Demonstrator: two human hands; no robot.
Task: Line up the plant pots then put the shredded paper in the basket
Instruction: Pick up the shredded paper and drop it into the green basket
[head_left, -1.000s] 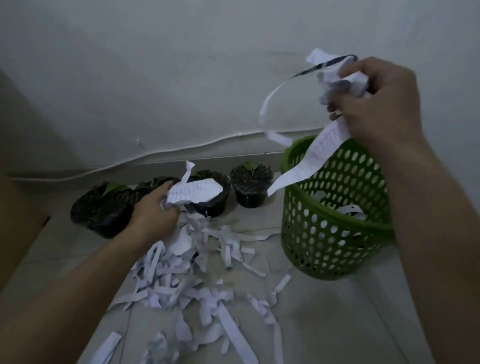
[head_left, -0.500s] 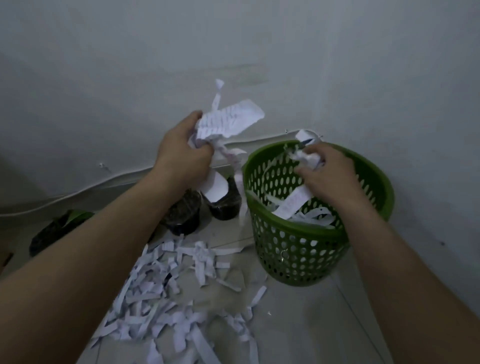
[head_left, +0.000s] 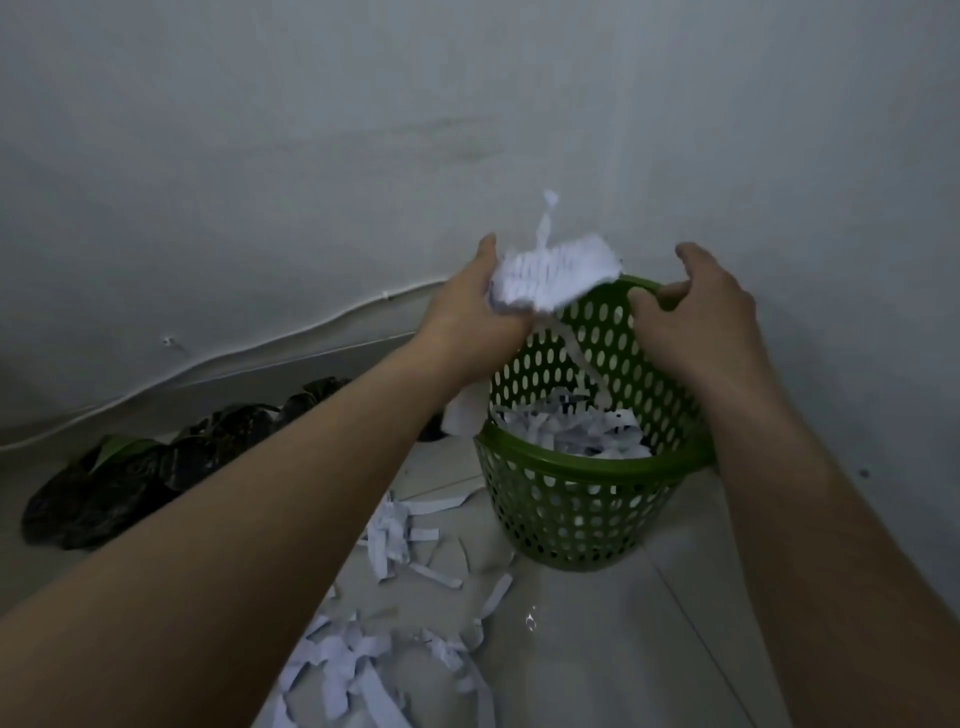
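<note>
A green perforated basket (head_left: 571, 514) stands on the floor by the wall, with shredded paper (head_left: 566, 431) lying inside it. My left hand (head_left: 467, 317) grips a bunch of white paper strips (head_left: 550, 280) above the basket's left rim. My right hand (head_left: 696, 317) hovers over the far right of the basket with its fingers loosely spread and nothing in it. More shredded paper (head_left: 384, 639) is scattered on the floor in front of the basket. Black plant pots (head_left: 156, 467) sit in a row along the wall at the left, partly hidden by my left arm.
A white cable (head_left: 260, 343) runs along the base of the grey wall behind the pots. The floor is pale tile (head_left: 623, 649). The wall stands close behind and to the right of the basket.
My left hand has carried its bunch of strips rightward over the basket. My right hand has let go of its paper, which now lies in the basket, and has lifted with fingers spread.
</note>
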